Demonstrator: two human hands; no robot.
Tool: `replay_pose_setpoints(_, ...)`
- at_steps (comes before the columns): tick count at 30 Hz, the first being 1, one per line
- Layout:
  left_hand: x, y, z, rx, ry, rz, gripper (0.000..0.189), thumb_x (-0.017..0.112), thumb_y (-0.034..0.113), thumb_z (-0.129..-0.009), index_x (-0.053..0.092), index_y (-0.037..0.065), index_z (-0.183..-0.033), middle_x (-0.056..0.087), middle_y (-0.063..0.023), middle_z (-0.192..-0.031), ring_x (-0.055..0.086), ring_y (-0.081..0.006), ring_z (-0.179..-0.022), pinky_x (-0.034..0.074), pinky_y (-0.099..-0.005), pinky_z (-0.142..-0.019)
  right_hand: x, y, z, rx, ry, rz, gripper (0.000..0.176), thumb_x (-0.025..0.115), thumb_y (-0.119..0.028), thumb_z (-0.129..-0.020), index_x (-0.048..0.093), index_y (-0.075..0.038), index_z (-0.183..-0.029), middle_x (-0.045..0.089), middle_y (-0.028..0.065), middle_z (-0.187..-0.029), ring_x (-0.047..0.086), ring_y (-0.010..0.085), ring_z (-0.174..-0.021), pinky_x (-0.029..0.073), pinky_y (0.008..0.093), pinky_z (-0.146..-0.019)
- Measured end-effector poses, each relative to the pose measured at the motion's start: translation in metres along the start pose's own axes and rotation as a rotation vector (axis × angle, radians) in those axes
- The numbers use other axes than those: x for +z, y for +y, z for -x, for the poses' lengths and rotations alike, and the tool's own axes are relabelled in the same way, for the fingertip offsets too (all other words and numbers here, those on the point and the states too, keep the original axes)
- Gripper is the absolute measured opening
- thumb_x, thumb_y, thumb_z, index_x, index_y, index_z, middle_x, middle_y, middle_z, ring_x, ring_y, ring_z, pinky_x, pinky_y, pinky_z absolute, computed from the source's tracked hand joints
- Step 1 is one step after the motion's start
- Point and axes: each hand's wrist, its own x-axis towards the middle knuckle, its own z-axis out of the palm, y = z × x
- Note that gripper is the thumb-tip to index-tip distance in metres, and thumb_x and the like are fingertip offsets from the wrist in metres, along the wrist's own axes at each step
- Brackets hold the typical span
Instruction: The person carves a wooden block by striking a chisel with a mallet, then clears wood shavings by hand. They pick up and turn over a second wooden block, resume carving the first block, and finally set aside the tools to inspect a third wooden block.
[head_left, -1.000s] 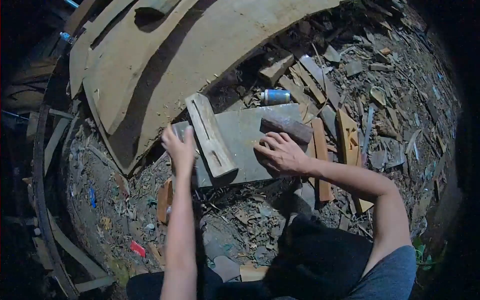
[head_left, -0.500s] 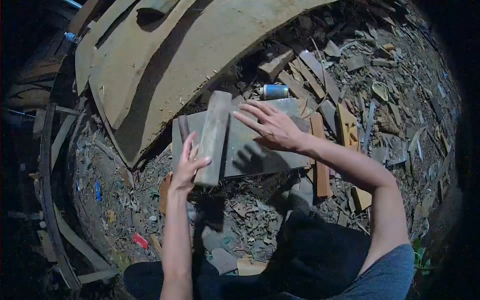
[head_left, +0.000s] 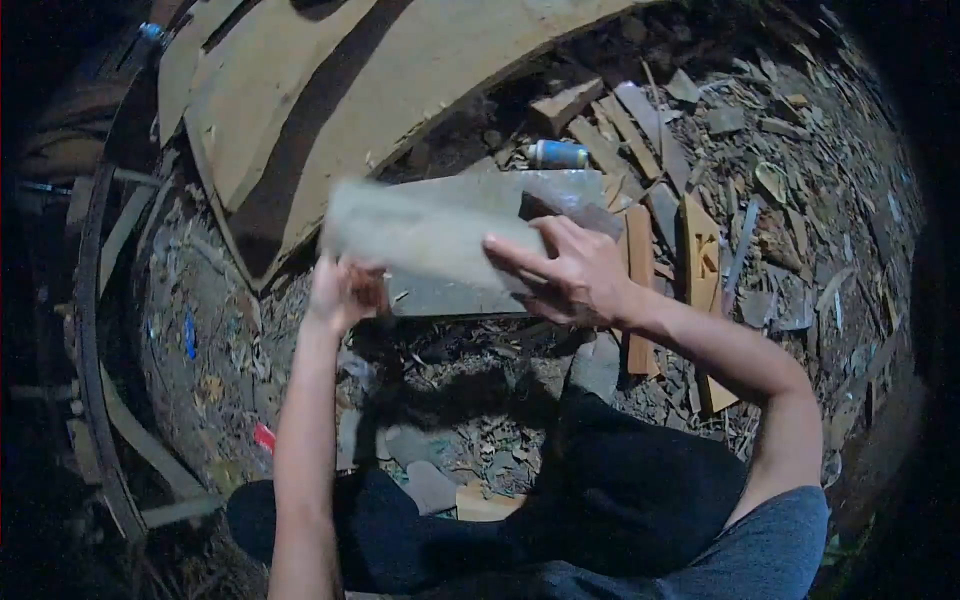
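A pale, blurred wooden block [head_left: 425,235] is held across the view, above a flat grey board [head_left: 450,296] on the ground. My left hand [head_left: 343,292] grips the block's left end from below, its fingers curled. At the right end, my right hand [head_left: 575,272] has its fingers on the block, the index finger lying along its face. The underside of the block and some fingertips are hidden.
A blue can [head_left: 558,154] lies behind the board. Right of it are an orange-brown wood strip [head_left: 640,290] and a yellowish piece marked K [head_left: 704,262]. Large curved wooden sheets [head_left: 400,90] fill the upper left. Wood scraps and leaves cover the ground.
The block has swung from near upright to nearly level. My left hand has moved left and up a little; my right hand, previously spread and apart from the block, now touches its right end.
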Motion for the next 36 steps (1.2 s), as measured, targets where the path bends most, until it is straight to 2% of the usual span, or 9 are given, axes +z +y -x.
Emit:
replay_pose_setpoints(4, -0.032, -0.016, -0.024, -0.017, 0.285, 0.377, 0.032, 0.053, 0.033, -0.094, 0.056, 0.014, -0.119, 0.064, -0.0022, -0.104, 0.057, -0.0114, -0.074, 0.049, -0.0287, -0.068, 0.019, 0.019, 0.011, 0.37, -0.431, 0.049, 0.072, 0.069, -0.032, -0.076, 0.039, -0.033, -0.141, 0.051, 0.016, -0.087, 0.057, 0.0322, -0.081, 0.05, 0.0422, -0.066)
replay_pose_setpoints(9, -0.045, -0.034, -0.025, -0.044, 0.336, 0.298, 0.023, 0.062, 0.029, -0.09, 0.063, 0.014, -0.107, 0.061, 0.0013, -0.096, 0.052, -0.0093, -0.07, 0.05, -0.029, -0.068, 0.012, 0.018, 0.025, 0.366, 0.031, 0.01, 0.065, 0.067, -0.031, -0.079, 0.042, -0.037, -0.139, 0.048, 0.0173, -0.095, 0.055, 0.0338, -0.089, 0.049, 0.0442, -0.074)
replay_pose_setpoints(13, -0.024, -0.034, -0.027, 0.095, 0.323, 0.174, 0.024, 0.061, 0.024, -0.09, 0.059, 0.012, -0.111, 0.058, -0.0018, -0.092, 0.052, -0.01, -0.068, 0.052, -0.0307, -0.066, 0.008, 0.013, 0.027, 0.415, -0.397, -0.018, 0.066, 0.067, -0.029, -0.081, 0.041, -0.031, -0.141, 0.049, 0.0177, -0.098, 0.055, 0.0358, -0.094, 0.049, 0.0419, -0.079)
replay_pose_setpoints(16, -0.008, -0.038, -0.032, 0.163, 0.361, 0.106, 0.027, 0.06, 0.023, -0.091, 0.057, 0.009, -0.114, 0.059, -0.0055, -0.094, 0.055, -0.0119, -0.072, 0.051, -0.0317, -0.063, 0.022, 0.025, 0.019, 0.455, -0.163, -0.61, 0.062, 0.065, -0.031, -0.084, 0.043, -0.024, -0.141, 0.054, 0.0184, -0.109, 0.057, 0.0309, -0.102, 0.048, 0.0387, -0.087)
replay_pose_setpoints(22, 0.003, -0.068, -0.067, 0.647, 0.707, -1.191, 0.045, 0.067, 0.032, -0.08, 0.057, 0.003, -0.113, 0.057, -0.019, -0.108, 0.058, -0.0328, -0.101, 0.045, -0.042, -0.087, -0.018, 0.032, -0.011, 0.797, -0.036, -1.315, 0.062, 0.059, -0.025, -0.085, 0.04, -0.013, -0.143, 0.05, 0.0036, -0.131, 0.051, 0.0107, -0.102, 0.038, 0.0242, -0.094)
replay_pose_setpoints(26, -0.016, -0.054, -0.086, 0.481, 0.578, -1.167, 0.044, 0.069, 0.034, -0.078, 0.058, 0.003, -0.108, 0.062, -0.0183, -0.092, 0.062, -0.0338, -0.09, 0.048, -0.0424, -0.081, -0.024, 0.055, -0.004, 0.799, 0.01, -1.154, 0.071, 0.059, -0.037, -0.082, 0.038, -0.011, -0.145, 0.043, 0.0022, -0.139, 0.047, 0.0122, -0.113, 0.033, 0.028, -0.101)
replay_pose_setpoints(28, -0.027, -0.038, -0.08, 0.713, 0.554, -1.009, 0.04, 0.07, 0.031, -0.078, 0.056, 0.0, -0.099, 0.061, -0.0135, -0.072, 0.064, -0.0307, -0.068, 0.051, -0.0411, -0.066, -0.021, 0.064, 0.002, 0.845, 0.088, -1.171, 0.076, 0.058, -0.039, -0.079, 0.035, -0.008, -0.145, 0.042, 0.0097, -0.142, 0.045, 0.0182, -0.123, 0.033, 0.0302, -0.104)
replay_pose_setpoints(32, -0.059, -0.012, -0.063, 0.386, 0.475, -0.385, 0.033, 0.066, 0.034, -0.088, 0.047, 0.006, -0.087, 0.048, 0.0011, -0.061, 0.045, -0.0074, -0.042, 0.035, -0.0237, -0.035, -0.023, 0.064, 0.004, 0.883, 0.164, -1.309, 0.077, 0.06, -0.034, -0.078, 0.033, -0.007, -0.145, 0.05, 0.0137, -0.131, 0.06, 0.0213, -0.103, 0.049, 0.0307, -0.087)
replay_pose_setpoints(36, -0.077, 0.006, -0.046, 0.383, 0.503, -0.211, 0.035, 0.064, 0.038, -0.089, 0.045, 0.01, -0.086, 0.043, 0.0024, -0.064, 0.038, -0.0052, -0.041, 0.028, -0.0213, -0.034, -0.019, 0.056, -0.003, 0.998, 0.083, -1.529, 0.073, 0.06, -0.037, -0.08, 0.037, -0.004, -0.141, 0.054, 0.0152, -0.124, 0.062, 0.0234, -0.099, 0.052, 0.0323, -0.081)
